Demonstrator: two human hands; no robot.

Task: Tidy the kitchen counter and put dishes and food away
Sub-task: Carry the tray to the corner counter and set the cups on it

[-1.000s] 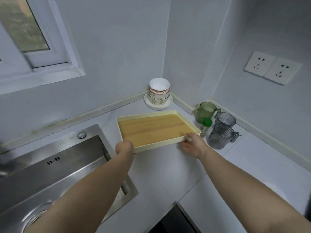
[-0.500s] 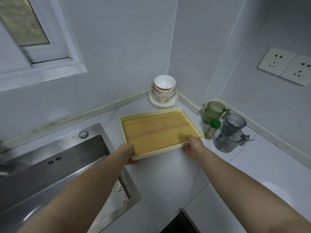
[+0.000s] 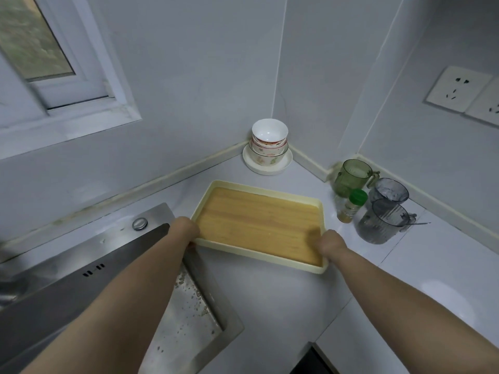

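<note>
Pale grey walls meet in a kitchen corner above a white bench (image 3: 270, 306), where I watch through the head camera as both bare arms reach out to a rectangular tray (image 3: 259, 225). It has a cream raised rim with rounded corners and a honey-coloured, wood-grained floor with nothing lying on it. It sits at a slant to the wall, between the steel sink (image 3: 81, 265) and a cluster of cups. The left hand (image 3: 186, 229) grips the tray's near-left corner, just at the sink's edge, and the right hand (image 3: 330, 242) grips the near-right corner. On both hands the fingers are curled over the rim, and the knuckles hide most of them. From this angle I cannot tell whether the tray rests on the bench or is held just clear of it. Behind the tray, tucked into the corner, a stack of bowls (image 3: 269, 143), the top one white and the lower ones flower-patterned, stands on a white plate (image 3: 270, 171). To the right of the tray stand a green mug (image 3: 349, 178), a small green-capped bottle (image 3: 351, 206) and two smoky-grey jugs (image 3: 380, 222), close together. A window (image 3: 35, 41) shows at upper left, and wall sockets (image 3: 456, 89) at upper right.
</note>
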